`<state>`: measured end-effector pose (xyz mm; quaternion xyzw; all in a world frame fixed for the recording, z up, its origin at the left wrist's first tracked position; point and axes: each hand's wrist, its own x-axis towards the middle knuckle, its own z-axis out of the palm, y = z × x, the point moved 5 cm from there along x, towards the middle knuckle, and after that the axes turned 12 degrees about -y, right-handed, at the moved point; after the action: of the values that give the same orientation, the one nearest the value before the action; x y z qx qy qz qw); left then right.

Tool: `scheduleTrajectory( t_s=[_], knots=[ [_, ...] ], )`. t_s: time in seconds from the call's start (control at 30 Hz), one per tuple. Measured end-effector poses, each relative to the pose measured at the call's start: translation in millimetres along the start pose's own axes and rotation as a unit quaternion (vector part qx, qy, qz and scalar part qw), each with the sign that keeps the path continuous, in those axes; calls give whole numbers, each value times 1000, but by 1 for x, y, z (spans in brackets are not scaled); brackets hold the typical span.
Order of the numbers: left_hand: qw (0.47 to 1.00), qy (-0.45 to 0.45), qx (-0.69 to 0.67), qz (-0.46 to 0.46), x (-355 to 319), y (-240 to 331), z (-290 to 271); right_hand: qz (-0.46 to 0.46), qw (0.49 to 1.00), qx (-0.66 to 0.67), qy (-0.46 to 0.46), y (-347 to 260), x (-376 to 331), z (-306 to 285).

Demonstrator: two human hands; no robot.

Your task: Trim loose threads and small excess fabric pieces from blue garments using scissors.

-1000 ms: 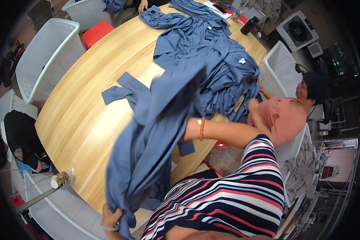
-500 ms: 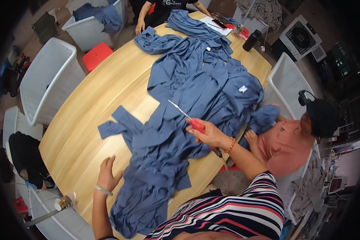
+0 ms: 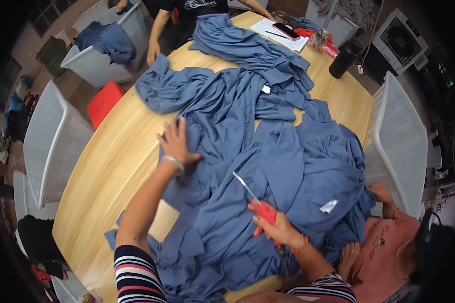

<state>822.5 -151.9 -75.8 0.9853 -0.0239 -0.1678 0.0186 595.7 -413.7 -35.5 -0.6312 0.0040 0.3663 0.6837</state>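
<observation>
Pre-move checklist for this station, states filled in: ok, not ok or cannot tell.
1. Tool secured: ok, right grip closed around its red handle.
2. Tip clear of the garments: cannot tell; it shows over them, contact unclear.
3. Left grip clear of the tip: ok, fingers spread at the pile's left side, a gap between.
4. Co-worker's hands clear of the pile: not ok, both at its right side.
5. Garments laid flat: not ok, heaped and creased.
6. Bottle apart from the pile: ok.
</observation>
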Motion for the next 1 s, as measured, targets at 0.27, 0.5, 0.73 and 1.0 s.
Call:
scheduleTrajectory(
  t_s=[0.27,0.5,0.73,1.0],
  knots=[
    [992,-26,123,0,138,-42,-70,-41,994,96,-20,25,9,-9],
    [986,38,-17,161,141,-61,-48,5,995,101,-22,10,5,-8],
    [990,-60,114,58,-29,-125,-8,2,1000,6,12,14,8,-12],
    [977,-137,73,-144,-282,-294,10,-121,881,-440,123,-15,-8,66]
  ],
)
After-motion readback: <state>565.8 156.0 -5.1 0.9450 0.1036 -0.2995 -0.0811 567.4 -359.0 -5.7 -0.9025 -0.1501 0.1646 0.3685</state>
